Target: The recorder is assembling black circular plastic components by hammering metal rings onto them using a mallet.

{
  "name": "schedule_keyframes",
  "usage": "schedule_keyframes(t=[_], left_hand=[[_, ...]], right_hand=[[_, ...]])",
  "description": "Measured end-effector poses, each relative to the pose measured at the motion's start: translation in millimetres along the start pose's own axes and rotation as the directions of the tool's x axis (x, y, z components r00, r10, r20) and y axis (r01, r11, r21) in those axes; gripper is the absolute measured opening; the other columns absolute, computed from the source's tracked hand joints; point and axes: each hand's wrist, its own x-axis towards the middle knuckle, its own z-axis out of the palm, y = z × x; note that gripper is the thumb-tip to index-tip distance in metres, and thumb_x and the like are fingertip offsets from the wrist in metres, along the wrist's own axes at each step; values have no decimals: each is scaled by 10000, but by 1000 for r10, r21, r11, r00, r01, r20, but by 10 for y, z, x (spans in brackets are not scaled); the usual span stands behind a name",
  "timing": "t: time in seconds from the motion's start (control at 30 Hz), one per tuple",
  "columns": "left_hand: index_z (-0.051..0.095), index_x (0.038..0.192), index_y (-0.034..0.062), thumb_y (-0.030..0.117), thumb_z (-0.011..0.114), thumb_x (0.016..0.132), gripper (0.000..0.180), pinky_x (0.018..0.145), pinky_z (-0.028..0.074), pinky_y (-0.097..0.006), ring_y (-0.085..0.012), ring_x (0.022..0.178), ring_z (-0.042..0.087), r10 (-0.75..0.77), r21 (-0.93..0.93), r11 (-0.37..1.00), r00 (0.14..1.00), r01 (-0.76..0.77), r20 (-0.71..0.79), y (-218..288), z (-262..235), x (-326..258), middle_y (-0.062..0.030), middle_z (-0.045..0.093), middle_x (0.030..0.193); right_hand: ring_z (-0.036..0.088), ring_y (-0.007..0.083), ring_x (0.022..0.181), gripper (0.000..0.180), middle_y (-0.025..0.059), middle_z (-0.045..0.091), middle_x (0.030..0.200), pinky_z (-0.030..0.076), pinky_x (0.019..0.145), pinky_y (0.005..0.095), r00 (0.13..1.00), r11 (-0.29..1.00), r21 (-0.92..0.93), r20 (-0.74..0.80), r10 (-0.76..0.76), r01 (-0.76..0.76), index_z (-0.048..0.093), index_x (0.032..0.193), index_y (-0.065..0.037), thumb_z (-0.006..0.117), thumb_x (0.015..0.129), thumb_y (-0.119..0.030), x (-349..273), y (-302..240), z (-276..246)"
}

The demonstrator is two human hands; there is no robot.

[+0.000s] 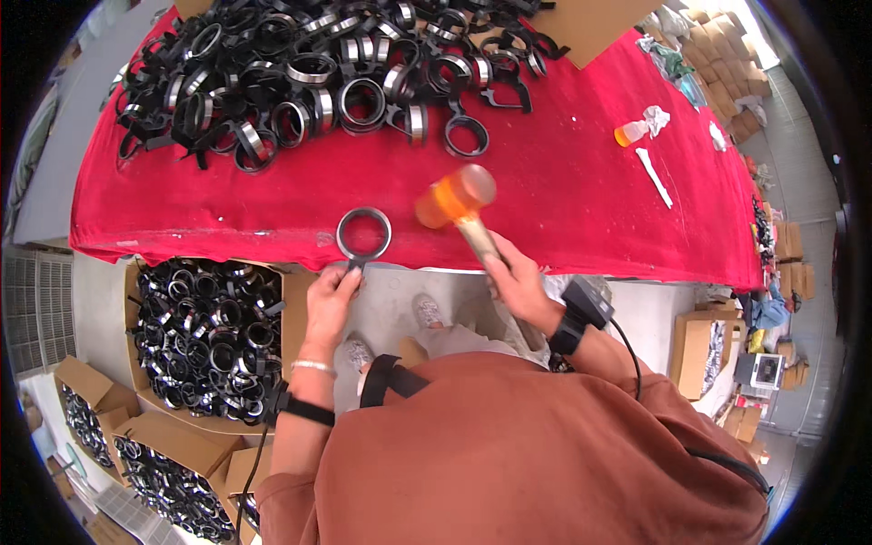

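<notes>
At the front edge of the red-covered table [272, 200], my left hand [332, 295] pinches the short stem of a black ring with a metal band [389, 234]. The ring lies over the cloth with red showing through its middle. My right hand [520, 277] is wrapped round the wooden handle of a mallet [445, 201]. Its orange and amber head, smeared by motion, hangs to the right of the ring and apart from it. Beyond both hands lies a big heap of similar black and silver rings [361, 102].
Cartons full of such rings stand on the floor at left, the nearest [295, 318] beside my left arm. An orange-capped bottle [630, 133] and a white strip [654, 177] lie on the table at right. A carton [690, 350] stands on the floor at right.
</notes>
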Motion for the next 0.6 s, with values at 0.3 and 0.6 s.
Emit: schedule_keyframes(t=[0.3,0.6], left_hand=[[597,1004,-98,188,567,870,317,774,483,-345,-235,930,579,68,473,828,784,300,-617,-431,-2381,-995,-190,601,1012],[629,938,-20,237,674,802,293,732,484,-349,-292,812,612,639,747,510,769,-426,3,1151,444,698,-183,619,873]], right_hand=[[478,57,602,430,-9,502,751,422,506,212,998,985,162,3,64,-64,389,1352,-94,461,940,-195,-30,121,-312],[473,60,557,452,-11,503,699,425,515,228,995,973,226,-76,70,-51,378,1352,-92,472,934,-235,-25,298,-179]])
